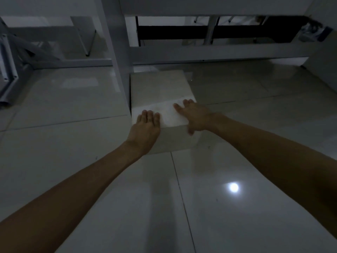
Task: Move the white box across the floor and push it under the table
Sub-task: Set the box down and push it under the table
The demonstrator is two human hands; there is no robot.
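Note:
The white box [160,90] stands on the glossy tiled floor, its left side close against a white table leg [118,57]. The box's far part lies in the shadow under the white table [209,4]. My left hand [145,128] rests flat on the box's near top edge, fingers together and pointing forward. My right hand [195,115] presses on the near right corner, fingers on the top and thumb down the front face. Neither hand wraps around the box.
A white crossbar [218,53] of the table runs along the floor behind the box. A folded white metal frame [11,70] leans at the far left. A dark panel [182,33] shows behind the table. Bare tiles with a bright light reflection [233,187] lie near me.

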